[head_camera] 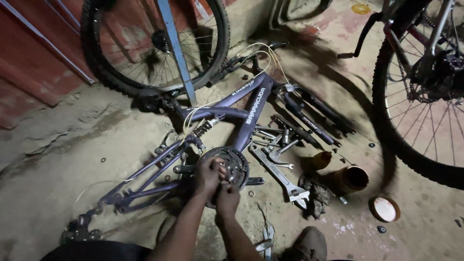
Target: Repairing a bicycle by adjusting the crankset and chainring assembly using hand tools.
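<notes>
Dusty concrete floor point(63, 159) bears a purple bike frame point(241, 116); both hands' fingers point(218, 170) pinch its chainring point(234, 166).

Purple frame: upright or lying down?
Lying down. The frame rests flat on the floor, no wheels fitted; both hands are at its chainring.

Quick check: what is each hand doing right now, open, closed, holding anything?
Left hand: curled on the chainring of the purple frame.
Right hand: closed at the chainring's lower edge; what it grips cannot be told.
</notes>
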